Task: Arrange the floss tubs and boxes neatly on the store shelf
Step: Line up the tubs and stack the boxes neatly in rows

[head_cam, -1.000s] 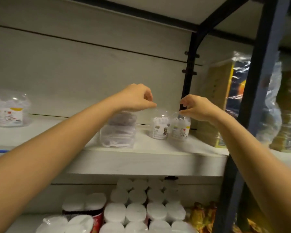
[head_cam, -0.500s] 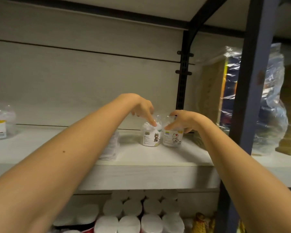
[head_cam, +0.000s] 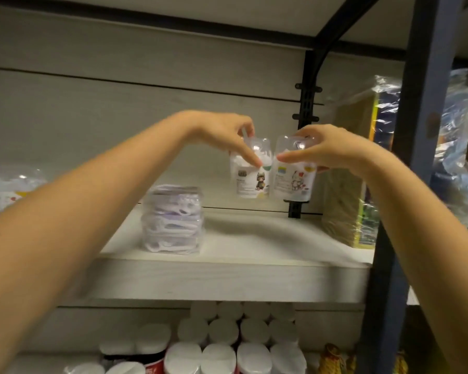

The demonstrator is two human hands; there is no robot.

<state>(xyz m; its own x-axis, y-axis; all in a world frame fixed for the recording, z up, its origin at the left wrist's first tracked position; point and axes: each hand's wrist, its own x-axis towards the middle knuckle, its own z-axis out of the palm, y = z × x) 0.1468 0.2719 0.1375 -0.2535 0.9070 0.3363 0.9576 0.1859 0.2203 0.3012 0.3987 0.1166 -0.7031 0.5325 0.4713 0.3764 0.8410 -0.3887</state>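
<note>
White shelf (head_cam: 227, 276) has bare board from its front edge back to the wall, dark upright (head_cam: 416, 184) closing it at 3 o'clock. Stack of floss boxes (head_cam: 173, 220) sits at 9 o'clock of two floss tubs, both lifted clear of the board and touching side by side. Left hand (head_cam: 222, 133) pinches the left tub (head_cam: 250, 179), right hand (head_cam: 327, 149) grips the right tub (head_cam: 292, 179).

The print on the two floss tubs' labels (head_cam: 250, 182) (head_cam: 292, 182) is too blurred to read.
</note>
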